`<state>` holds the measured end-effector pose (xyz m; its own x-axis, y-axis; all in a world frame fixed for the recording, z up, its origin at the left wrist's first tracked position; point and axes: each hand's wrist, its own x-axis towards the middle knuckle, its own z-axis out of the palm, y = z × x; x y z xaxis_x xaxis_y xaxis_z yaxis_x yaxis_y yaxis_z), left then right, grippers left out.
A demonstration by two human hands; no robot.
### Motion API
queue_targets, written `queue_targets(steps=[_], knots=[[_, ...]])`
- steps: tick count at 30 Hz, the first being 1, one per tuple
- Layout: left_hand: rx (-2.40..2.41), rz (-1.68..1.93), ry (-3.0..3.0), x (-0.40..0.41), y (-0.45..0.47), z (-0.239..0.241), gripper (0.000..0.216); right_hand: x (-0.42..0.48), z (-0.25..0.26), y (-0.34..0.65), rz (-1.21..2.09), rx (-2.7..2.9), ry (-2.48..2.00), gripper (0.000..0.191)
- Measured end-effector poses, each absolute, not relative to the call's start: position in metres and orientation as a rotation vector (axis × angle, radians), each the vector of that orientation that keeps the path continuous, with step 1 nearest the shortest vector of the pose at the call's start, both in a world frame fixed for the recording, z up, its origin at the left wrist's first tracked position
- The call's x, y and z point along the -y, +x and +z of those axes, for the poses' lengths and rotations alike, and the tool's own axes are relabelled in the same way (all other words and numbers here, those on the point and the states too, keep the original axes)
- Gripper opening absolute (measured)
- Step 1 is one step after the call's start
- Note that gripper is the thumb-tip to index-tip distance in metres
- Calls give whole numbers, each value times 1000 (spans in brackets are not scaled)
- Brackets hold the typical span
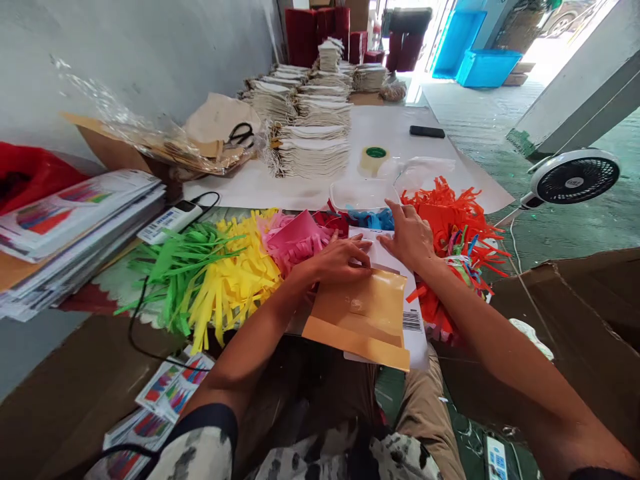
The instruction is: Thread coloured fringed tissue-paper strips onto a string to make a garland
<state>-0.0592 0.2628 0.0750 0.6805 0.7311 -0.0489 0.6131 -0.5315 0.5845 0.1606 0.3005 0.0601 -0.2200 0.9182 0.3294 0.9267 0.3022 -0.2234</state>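
A: Head view. Left hand [341, 259] lies flat on the top edge of the tan envelope [364, 313], fingers [361, 244] spread and released, pressing rather than gripping

B: Right hand?

A: Right hand [410, 235] rests palm down on the white sheet [380, 255] just beyond the envelope, index finger stretched toward the blue paper strips [373, 217]. Fingers extended, nothing clasped

B: Position of the envelope?

A: At the near edge of the bench [390, 130], directly in front of the person, lying on the white sheet, whose barcode label [412, 321] shows at the envelope's right side. Its lower corner overhangs the person's lap

B: Surroundings?

A: Fringed paper strips in piles: green [173, 267] far left, yellow [235, 280] next, pink [295, 240] touching the left wrist, orange [450, 220] under the right forearm. Clear plastic tray [360, 193] behind the blue strips. Tape roll [374, 159] and black phone [427, 131] farther back, well apart from the hands. Stacks of white bundles [313, 150] mid-bench, scissors [242, 134] on brown paper to the left. Printed card stack [75, 227] at left edge, small fan [574, 177] off to the right
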Motion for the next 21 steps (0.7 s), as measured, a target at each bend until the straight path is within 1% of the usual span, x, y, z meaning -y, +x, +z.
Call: queue_targets(steps=[1, 3, 4, 6, 8, 11, 14, 17, 19, 21], knots=[[-1030, 274, 2309, -263, -59, 75, 17, -300, 60, 161, -35, 2207, -1610, 61], [-1036, 287, 2294, -263, -58, 75, 17, -299, 58, 162, -8, 2319, -1502, 39], [-1041, 291, 2287, -264, -58, 75, 17, -298, 57, 163, 13, 2373, -1458, 33], [-1043, 303, 2278, -265, -58, 74, 16, -297, 55, 165, 36, 2429, -1428, 28], [-1017, 353, 2282, -266, -62, 75, 15, -293, 60, 168, 18, 2404, -1450, 26], [-921, 515, 2297, -268, -74, 82, 15, -278, 78, 176, 17, 2321, -1455, 35], [-879, 689, 2310, -267, -91, 98, 18, -251, 99, 182, 271, 2131, -1408, 38], [-848, 739, 2355, -259, -101, 115, 20, -223, 111, 182, 604, 2046, -1286, 37], [-812, 733, 2376, -251, -102, 124, 21, -209, 113, 181, 712, 2016, -1221, 37], [-794, 724, 2391, -242, -100, 128, 22, -198, 113, 182, 753, 1980, -1206, 38]])
